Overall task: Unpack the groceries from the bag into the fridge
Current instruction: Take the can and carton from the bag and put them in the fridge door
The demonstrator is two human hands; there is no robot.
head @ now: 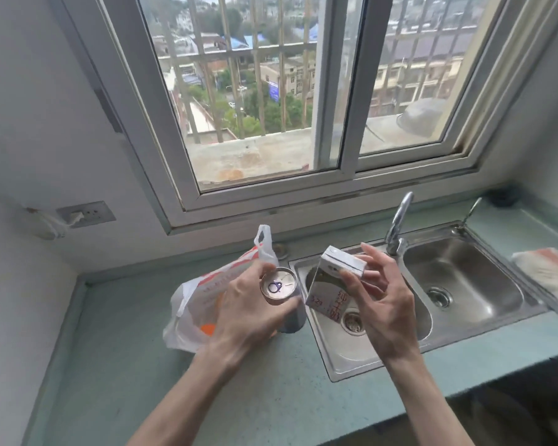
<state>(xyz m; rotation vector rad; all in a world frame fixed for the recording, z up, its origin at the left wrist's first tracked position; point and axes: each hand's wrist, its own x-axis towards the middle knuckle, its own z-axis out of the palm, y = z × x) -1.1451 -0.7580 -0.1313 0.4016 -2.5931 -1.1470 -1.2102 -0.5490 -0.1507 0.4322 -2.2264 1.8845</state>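
Note:
My left hand [248, 313] grips a metal can [278, 286] with a ring-pull lid, held upright above the counter. My right hand [382, 304] holds a white milk carton [331, 281] with red print, tilted over the left sink basin. A white and orange plastic grocery bag [200, 300] lies slumped on the green counter behind my left hand, its handle sticking up. Something orange shows through the bag. The fridge is not in view.
A steel double sink [464, 284] with a tap [398, 220] fills the counter's right side. A folded cloth [548, 275] lies at the far right. A barred window stands behind, and a wall socket [86, 214] is at the left. The green counter [136, 333] extends left and toward me.

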